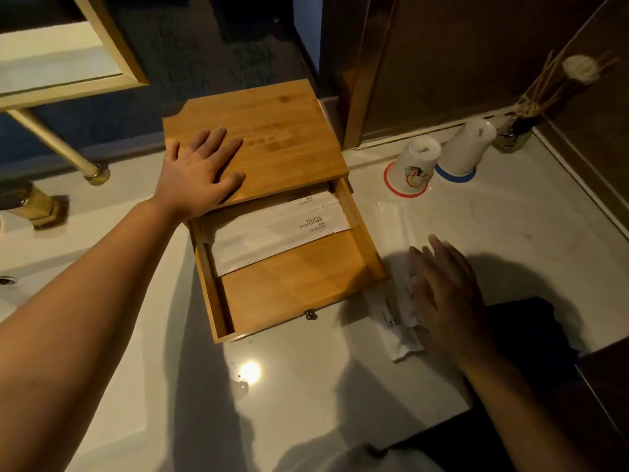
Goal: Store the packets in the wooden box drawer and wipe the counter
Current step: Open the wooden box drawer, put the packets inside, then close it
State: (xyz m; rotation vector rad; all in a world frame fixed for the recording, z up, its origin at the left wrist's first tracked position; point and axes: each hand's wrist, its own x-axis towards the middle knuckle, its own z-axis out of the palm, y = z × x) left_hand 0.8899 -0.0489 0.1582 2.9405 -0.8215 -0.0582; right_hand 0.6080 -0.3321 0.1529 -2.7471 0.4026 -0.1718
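Note:
A wooden box (272,131) stands on the white counter (306,386) with its drawer (296,287) pulled out toward me. Two white packets lie in the drawer's back half; the front one (275,233) reads "BRUSHING TEETH". My left hand (197,172) lies flat on the box lid, fingers spread. My right hand (449,291) is over the counter right of the drawer, fingers extended and resting on white packets (396,321) that lie there. Another flat white packet (394,223) lies farther back on the counter.
Two upturned white cups (418,161) (466,148) stand on red and blue coasters at the back right, beside a reed diffuser (517,131). A dark cloth (531,328) lies at the right edge. A brass tap (37,206) and sink are at the left.

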